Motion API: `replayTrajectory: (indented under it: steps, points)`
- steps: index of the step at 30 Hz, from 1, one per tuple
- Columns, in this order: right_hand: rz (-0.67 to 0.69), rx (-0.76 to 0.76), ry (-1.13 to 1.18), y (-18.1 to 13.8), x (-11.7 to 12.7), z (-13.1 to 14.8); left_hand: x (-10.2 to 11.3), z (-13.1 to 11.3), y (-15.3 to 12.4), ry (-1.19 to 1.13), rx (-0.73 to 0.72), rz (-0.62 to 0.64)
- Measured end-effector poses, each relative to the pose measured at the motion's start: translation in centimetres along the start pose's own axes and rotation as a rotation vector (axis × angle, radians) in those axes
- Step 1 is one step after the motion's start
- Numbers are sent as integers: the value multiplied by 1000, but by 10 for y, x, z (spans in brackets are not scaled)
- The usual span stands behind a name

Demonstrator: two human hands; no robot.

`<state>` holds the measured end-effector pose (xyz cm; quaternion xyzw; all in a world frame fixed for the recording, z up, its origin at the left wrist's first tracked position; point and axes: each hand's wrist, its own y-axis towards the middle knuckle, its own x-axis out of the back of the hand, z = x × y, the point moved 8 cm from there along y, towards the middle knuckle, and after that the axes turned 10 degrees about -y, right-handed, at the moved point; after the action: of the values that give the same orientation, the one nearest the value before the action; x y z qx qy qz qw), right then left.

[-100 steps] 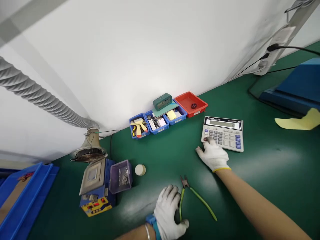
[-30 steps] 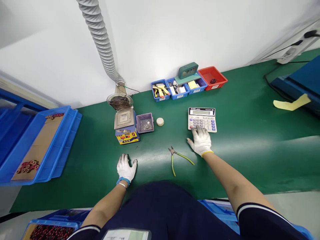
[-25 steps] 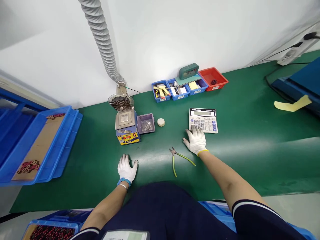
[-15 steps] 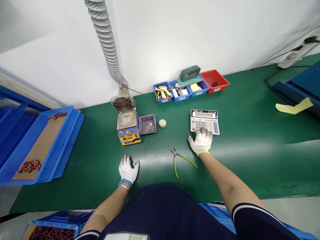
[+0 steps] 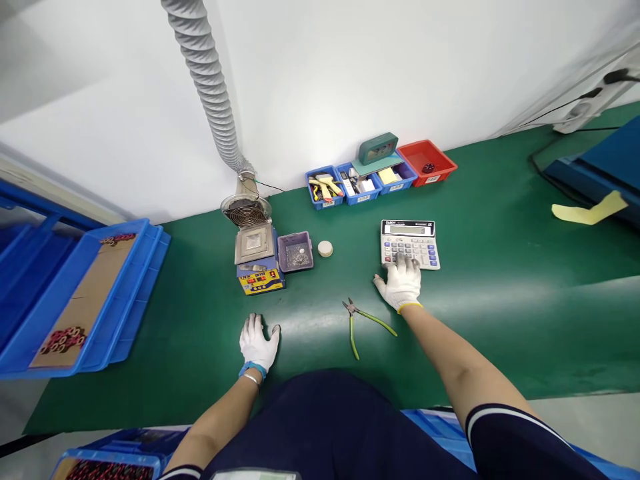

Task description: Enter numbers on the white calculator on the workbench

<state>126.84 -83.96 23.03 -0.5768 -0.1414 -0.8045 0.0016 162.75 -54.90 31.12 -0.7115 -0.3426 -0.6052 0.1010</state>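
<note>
Right gloved hand (image 5: 400, 285), fingers spread, on the grey desk calculator's (image 5: 411, 243) near edge; left gloved hand (image 5: 257, 341) flat, fingers apart, on bare green counter (image 5: 500, 280).

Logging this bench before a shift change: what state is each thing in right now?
Left hand: gloved, flat on the mat, empty.
Right hand: gloved, fingers on the calculator keys.
Calculator: lying flat, display unreadable.
Cutters: lying untouched, handles spread.
Red tray: open, one small dark item inside.

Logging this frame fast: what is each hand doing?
Left hand: open, flat on the green mat, holding nothing.
Right hand: open, fingers on the calculator keys.
</note>
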Motion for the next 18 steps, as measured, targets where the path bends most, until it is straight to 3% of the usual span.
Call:
replayTrajectory:
  steps: [13, 18]
  points:
    - [-64, -24, 8, 15, 3, -10, 1, -2, 0, 19, -6, -7]
    - [-101, -263, 131, 13, 2, -34, 1, -2, 0, 22, 4, 4]
